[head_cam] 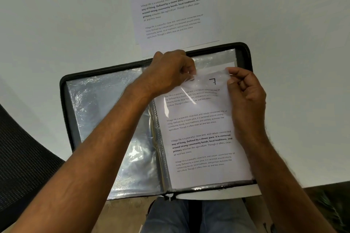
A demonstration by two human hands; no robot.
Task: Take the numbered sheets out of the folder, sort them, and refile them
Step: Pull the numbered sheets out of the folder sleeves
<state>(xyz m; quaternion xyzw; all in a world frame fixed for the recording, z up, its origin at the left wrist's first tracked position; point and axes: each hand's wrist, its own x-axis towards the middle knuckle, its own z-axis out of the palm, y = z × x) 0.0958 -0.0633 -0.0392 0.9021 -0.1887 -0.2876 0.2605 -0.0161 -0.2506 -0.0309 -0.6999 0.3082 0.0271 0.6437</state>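
Note:
A black zip folder (64,89) lies open on the white table, its clear plastic sleeves (106,111) spread on the left side. On the right side a printed sheet marked 7 (200,138) sits in a sleeve. My left hand (170,72) reaches across and pinches the top edge of that sleeve near its left corner. At the sleeve's top right edge my right hand (246,92) pinches the plastic. Whether either hand also grips the paper itself I cannot tell.
Another printed sheet (170,9) lies flat on the table (56,24) beyond the folder. A dark mesh chair (22,166) stands at the lower left. The folder's near edge overhangs the table above my lap (198,217).

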